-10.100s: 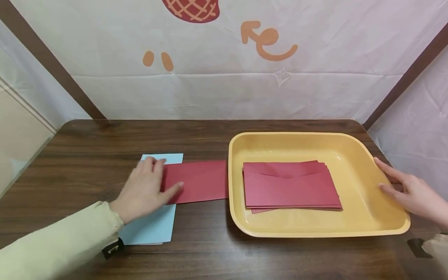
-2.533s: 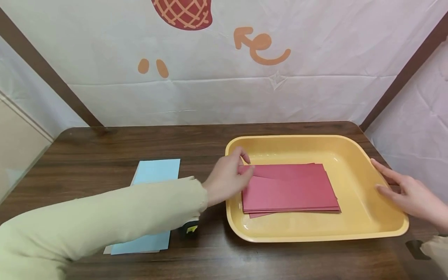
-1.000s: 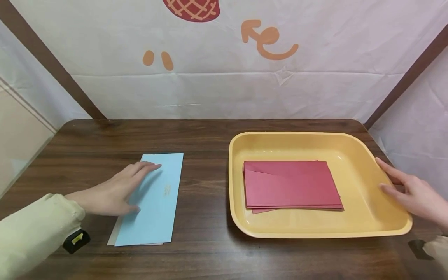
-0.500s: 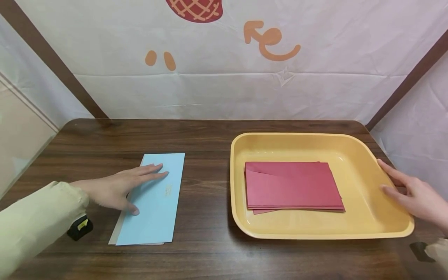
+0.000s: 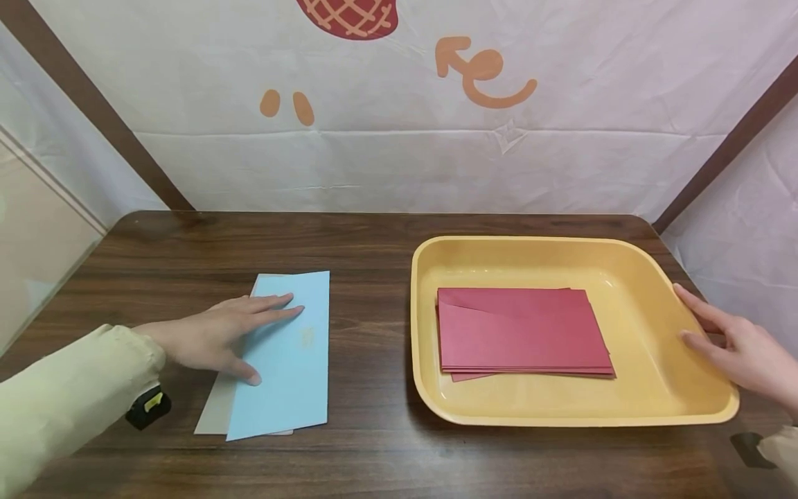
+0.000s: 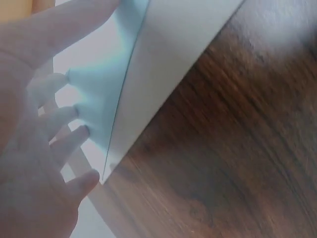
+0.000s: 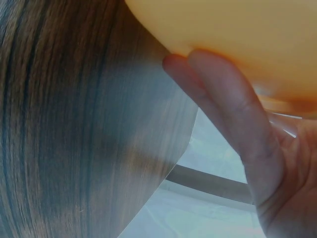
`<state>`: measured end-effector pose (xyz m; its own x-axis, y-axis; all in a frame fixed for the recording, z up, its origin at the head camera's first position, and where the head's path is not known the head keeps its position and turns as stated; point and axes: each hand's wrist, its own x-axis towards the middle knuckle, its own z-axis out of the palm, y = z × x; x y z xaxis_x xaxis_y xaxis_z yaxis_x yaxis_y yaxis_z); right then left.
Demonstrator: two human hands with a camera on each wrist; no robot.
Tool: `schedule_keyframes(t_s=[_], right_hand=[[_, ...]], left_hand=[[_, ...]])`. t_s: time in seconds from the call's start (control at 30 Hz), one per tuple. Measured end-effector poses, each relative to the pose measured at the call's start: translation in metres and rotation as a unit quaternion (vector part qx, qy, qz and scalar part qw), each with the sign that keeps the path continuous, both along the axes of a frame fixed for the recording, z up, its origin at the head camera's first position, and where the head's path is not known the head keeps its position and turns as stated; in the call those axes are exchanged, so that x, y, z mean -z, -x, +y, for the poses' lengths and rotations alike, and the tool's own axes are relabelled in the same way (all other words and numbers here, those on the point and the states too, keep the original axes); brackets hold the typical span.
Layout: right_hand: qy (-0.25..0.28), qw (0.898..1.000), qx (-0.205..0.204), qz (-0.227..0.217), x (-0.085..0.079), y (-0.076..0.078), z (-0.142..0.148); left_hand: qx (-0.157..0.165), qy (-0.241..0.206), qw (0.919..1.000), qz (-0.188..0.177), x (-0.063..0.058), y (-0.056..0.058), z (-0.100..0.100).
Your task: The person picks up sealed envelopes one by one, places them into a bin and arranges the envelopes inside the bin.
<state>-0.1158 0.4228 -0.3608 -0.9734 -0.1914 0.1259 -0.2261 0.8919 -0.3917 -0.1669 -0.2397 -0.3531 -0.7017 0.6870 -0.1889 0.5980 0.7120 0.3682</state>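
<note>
In the head view my left hand [image 5: 218, 336] rests spread over a light-blue envelope [image 5: 287, 388] with small gold print, fingertips and thumb on its face. Beneath it, turned at a slight angle, a pale grey envelope [image 5: 216, 409] shows along the left side. The left wrist view has the straight fingers of my left hand [image 6: 44, 129] against the blue envelope [image 6: 96, 94]. At the right, my right hand [image 5: 742, 346] holds the side of a yellow tray [image 5: 661, 409], thumb inside and fingers outside. Several red envelopes [image 5: 524, 329] lie stacked in the tray.
The dark wooden table [image 5: 368, 242] carries everything. A whitish printed cloth [image 5: 399, 166] hangs behind its back edge. The tray's near left corner stands to the right of the envelopes, with a strip of bare wood between them.
A red envelope lying across the blue one earlier now lies in the tray. My left hand returned leftward, then slid the blue envelope right and turned it, uncovering more grey. My right hand stays put.
</note>
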Motion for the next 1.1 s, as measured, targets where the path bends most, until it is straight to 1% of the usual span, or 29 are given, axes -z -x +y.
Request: schedule_keyframes(t_s=[0.13,0.2,0.3,0.4,0.53,0.67,0.77,0.83,0.93,1.03,1.1], right_hand=[[-0.006,1.000,0.002,-0.006,0.000,0.000,-0.001],[-0.009,1.000,0.002,-0.007,-0.001,0.000,-0.001],[-0.010,1.000,0.003,-0.010,-0.001,0.000,-0.001],[-0.011,1.000,0.004,-0.014,-0.001,0.000,-0.001],[-0.012,1.000,0.007,-0.020,-0.001,0.000,-0.001],[-0.012,1.000,0.007,-0.018,-0.001,0.000,-0.001],[-0.010,1.000,0.007,-0.015,-0.001,0.000,-0.001],[-0.011,1.000,0.007,-0.014,-0.001,0.000,-0.001],[-0.013,1.000,0.007,-0.015,-0.001,0.000,0.000],[-0.012,1.000,0.006,-0.012,-0.002,0.000,0.000],[-0.010,1.000,0.005,-0.008,-0.002,0.001,0.000]], left_hand=[[-0.013,0.006,0.9993,0.033,0.002,-0.005,0.007],[-0.025,0.020,0.9983,0.049,0.005,-0.009,0.011],[-0.039,0.044,0.9945,0.087,0.010,-0.015,0.020],[-0.064,0.064,0.9880,0.125,0.016,-0.021,0.032],[-0.106,0.081,0.9787,0.156,0.022,-0.030,0.053],[-0.129,0.104,0.9682,0.187,0.025,-0.035,0.073],[-0.144,0.115,0.9628,0.197,0.024,-0.037,0.084],[-0.154,0.117,0.9614,0.196,0.023,-0.038,0.088],[-0.158,0.125,0.9600,0.194,0.022,-0.037,0.090],[-0.156,0.133,0.9616,0.182,0.017,-0.035,0.089],[-0.152,0.128,0.9654,0.169,0.011,-0.032,0.085]])
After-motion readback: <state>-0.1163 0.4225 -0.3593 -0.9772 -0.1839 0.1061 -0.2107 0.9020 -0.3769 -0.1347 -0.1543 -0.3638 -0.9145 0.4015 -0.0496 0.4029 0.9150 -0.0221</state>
